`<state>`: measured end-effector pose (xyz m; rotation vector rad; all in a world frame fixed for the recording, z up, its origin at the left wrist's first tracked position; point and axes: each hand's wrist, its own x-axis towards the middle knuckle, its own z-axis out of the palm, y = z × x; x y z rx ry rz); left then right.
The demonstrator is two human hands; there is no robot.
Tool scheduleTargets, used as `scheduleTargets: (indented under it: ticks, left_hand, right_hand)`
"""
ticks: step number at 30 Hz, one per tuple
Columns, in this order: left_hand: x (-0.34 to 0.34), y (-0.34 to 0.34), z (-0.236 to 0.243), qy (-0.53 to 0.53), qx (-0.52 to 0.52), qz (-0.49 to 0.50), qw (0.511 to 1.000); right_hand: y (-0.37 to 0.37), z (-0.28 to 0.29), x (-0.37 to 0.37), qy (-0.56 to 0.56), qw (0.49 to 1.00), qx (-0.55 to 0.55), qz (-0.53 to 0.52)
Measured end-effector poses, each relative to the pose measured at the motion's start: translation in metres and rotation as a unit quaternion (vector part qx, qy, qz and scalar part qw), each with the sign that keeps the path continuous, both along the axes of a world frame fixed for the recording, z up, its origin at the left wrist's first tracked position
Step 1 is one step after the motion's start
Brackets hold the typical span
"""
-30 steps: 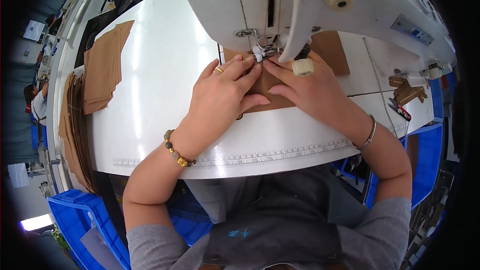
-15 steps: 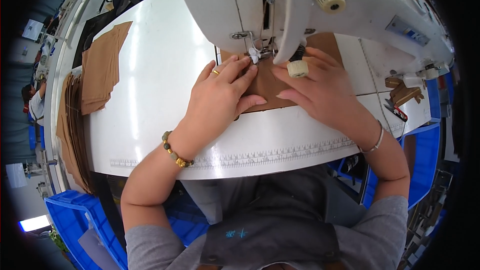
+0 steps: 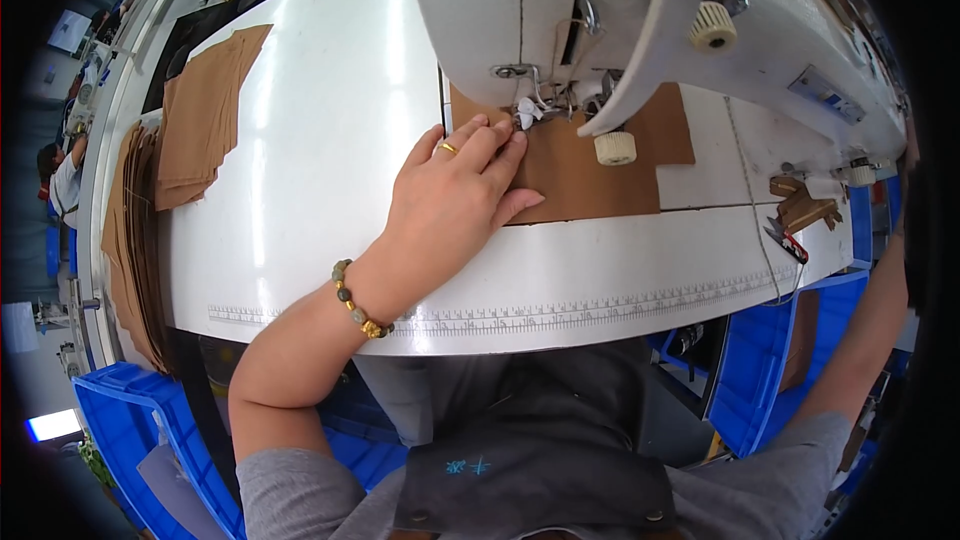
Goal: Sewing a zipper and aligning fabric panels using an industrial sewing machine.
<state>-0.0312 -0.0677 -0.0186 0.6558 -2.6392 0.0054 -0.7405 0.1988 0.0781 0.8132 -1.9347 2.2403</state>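
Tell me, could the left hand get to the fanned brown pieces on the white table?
Probably yes: only white tabletop lies between the left hand and the fanned brown pieces, though it would have to lift off the brown sheet it rests on.

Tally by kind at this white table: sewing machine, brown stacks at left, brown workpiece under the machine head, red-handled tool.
Sewing machine: 1
Brown stacks: 2
Brown workpiece: 1
Red-handled tool: 1
Total: 5

A gray short-sleeved shirt (image 3: 290, 490) shows beneath a dark, blue-lettered apron (image 3: 545, 485), with a beaded bracelet (image 3: 345, 295) and gold-colored ring (image 3: 449, 148).
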Motion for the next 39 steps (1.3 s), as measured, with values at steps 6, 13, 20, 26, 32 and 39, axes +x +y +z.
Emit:
scheduleTargets:
  ticks: [6,13,20,26,32,39]
  left_hand:
    - [0.0,-0.001,0.0,0.004,-0.002,-0.002,1.0]
    - [0.0,0.0,0.002,0.001,0.003,0.002,1.0]
    - [0.0,0.001,0.001,0.005,0.002,0.003,1.0]
    - [-0.001,0.0,0.001,-0.011,-0.009,0.009,1.0]
    - [-0.001,0.0,0.001,-0.009,-0.01,0.009,1.0]
    - [0.001,0.0,0.0,-0.017,-0.013,0.012,1.0]
  right_hand:
    - [0.011,-0.077,0.005,0.188,0.955,0.209,-0.097]
    - [0.006,-0.027,0.01,0.019,0.999,0.004,-0.048]
    - [-0.005,-0.054,0.025,0.0,0.999,-0.029,-0.034]
    - [-0.006,-0.036,0.033,0.062,0.997,0.022,-0.04]
    - [-0.013,-0.015,0.035,-0.074,0.995,-0.066,0.0]
    - [-0.012,-0.042,0.032,-0.099,0.989,-0.11,-0.011]
